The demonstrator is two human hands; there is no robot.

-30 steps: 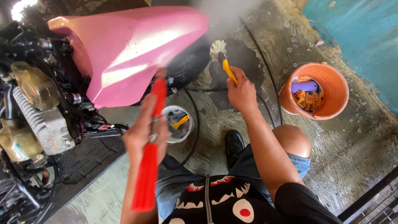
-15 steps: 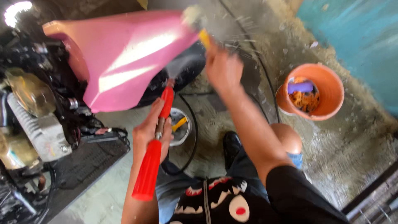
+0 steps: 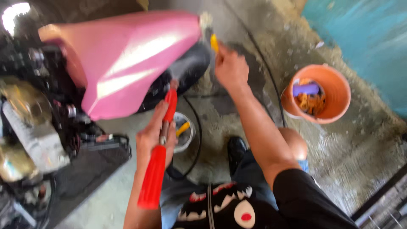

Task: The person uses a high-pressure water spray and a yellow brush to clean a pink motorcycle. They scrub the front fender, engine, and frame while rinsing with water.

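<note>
- The red spray wand (image 3: 159, 157) runs up the middle of the view, its tip close under the pink panel (image 3: 127, 59) of the motorbike.
- The left hand (image 3: 154, 135) wraps the wand at about mid-length, fingers clenched round it, with the thick red grip trailing back below the wrist.
- The right hand (image 3: 231, 68) is raised ahead, fingers closed on the yellow handle of a brush (image 3: 212, 36); the pale bristle head meets the far edge of the pink panel, though blur hides the exact contact.
- Below the pink panel sits the black wheel guard (image 3: 186, 72), wet and dark.
- A small metal bowl (image 3: 184, 131) stands on the concrete floor (image 3: 360, 152) just right of the wand, holding a yellow-handled tool.
- An orange bucket (image 3: 335, 95) stands well apart to the right, with orange cloth and a purple thing inside.
- The engine (image 3: 29, 127) fills the left edge.
- A black hose (image 3: 197, 144) curves over the floor near the person's black shoe (image 3: 235, 148).
</note>
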